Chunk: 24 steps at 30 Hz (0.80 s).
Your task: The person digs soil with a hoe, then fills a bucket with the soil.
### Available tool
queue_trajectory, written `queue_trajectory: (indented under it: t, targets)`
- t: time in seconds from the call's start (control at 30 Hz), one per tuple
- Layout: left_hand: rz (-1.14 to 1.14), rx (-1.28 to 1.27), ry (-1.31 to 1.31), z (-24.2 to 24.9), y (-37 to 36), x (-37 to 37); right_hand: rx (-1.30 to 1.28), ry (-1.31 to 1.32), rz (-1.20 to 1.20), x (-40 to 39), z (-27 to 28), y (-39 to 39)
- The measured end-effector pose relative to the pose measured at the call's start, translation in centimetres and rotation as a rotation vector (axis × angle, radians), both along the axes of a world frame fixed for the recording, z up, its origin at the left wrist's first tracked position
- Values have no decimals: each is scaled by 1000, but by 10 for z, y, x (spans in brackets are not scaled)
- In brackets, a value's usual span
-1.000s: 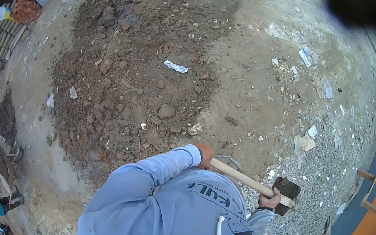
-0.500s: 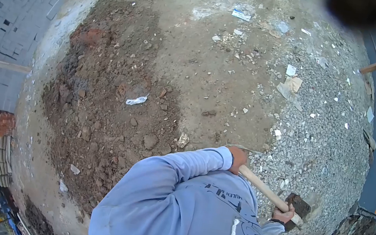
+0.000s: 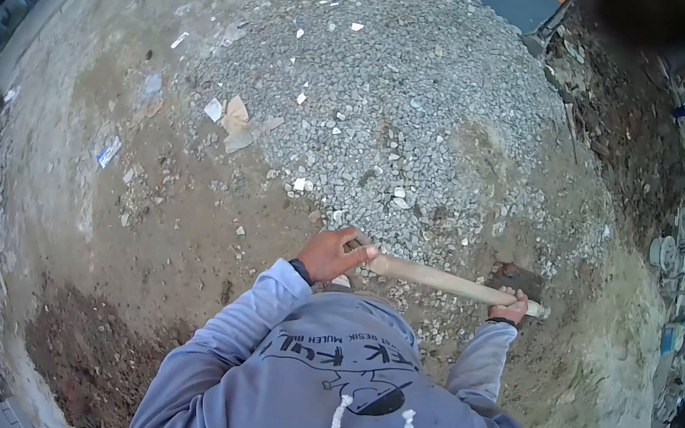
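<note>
Gravel heap (image 3: 401, 87), hoe blade (image 3: 519, 280) seemingly half-hidden.

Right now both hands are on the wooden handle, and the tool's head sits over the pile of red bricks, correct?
Not quite. The head view shows both the left hand and right hand on the wooden handle, but the tool's head sits over the gravel pile, not bricks.

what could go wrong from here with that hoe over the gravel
The left hand grips only the very end of the wooden handle, so a hard strike might twist it loose. The right hand sits right by the hoe blade, close to flying chips from the gravel pile. Loose stones underfoot could also slip.
</note>
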<state>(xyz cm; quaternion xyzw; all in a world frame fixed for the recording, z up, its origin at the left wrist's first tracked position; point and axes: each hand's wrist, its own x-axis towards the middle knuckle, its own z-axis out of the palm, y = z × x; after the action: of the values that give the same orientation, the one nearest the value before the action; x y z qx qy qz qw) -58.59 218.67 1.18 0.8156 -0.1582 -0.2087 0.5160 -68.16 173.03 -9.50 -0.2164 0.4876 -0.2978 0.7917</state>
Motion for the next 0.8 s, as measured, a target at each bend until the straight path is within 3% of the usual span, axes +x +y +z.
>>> queue_trajectory:
  t: [0.13,0.23,0.33,0.4,0.47,0.53,0.6,0.63,0.7,0.73,0.8]
  targets:
    - [-20,250,-99,-11,-16,62,-130,71,-199,-56,2,-106]
    - [26,140,-14,-69,-10,89,-190,127,-286,-76,75,-85]
    - [113,77,59,-103,-8,110,-57,84,-514,-147,52,-79]
    - [183,174,265,-121,-3,130,21,50,-634,-159,37,-65]
    - [288,23,447,-145,-9,155,166,162,-509,-165,34,-37]
    - [136,288,350,-162,-17,201,160,306,-407,-184,16,-8]
    - [66,277,453,-194,-27,254,235,377,-243,-203,-16,13]
    - [21,276,437,-187,-42,291,228,376,-91,-237,-46,34]
    - [131,268,519,-169,-81,345,359,448,71,-231,-19,81]
    - [122,227,536,-170,-102,377,367,444,33,-231,-18,97]
    - [46,206,523,-164,-149,446,-135,890,600,-241,-40,159]
